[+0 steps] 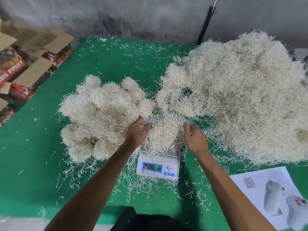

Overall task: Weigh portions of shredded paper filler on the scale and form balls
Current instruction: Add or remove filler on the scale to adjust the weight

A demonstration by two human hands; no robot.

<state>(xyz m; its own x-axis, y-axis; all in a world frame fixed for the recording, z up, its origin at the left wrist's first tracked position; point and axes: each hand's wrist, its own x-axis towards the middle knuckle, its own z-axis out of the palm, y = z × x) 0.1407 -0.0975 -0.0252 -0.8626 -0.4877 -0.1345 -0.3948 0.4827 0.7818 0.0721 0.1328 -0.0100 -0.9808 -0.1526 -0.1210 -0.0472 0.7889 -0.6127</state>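
Note:
A white digital scale (158,165) stands on the green table (41,164) in front of me. A portion of cream shredded paper (162,132) is heaped on its pan. My left hand (137,133) is at the portion's left side, its curled fingers pinching a few strands. At the portion's right edge is my right hand (195,138), fingers relaxed and pointing up, touching the shreds. Several formed paper balls (103,114) are piled left of the scale. A big loose heap of shredded paper (241,97) fills the right side.
Open cardboard fruit boxes (25,69) stand off the table's left edge. A printed sheet with bird pictures (270,195) lies at the front right. Stray shreds litter the table around the scale. A grey wall (133,17) runs behind the table.

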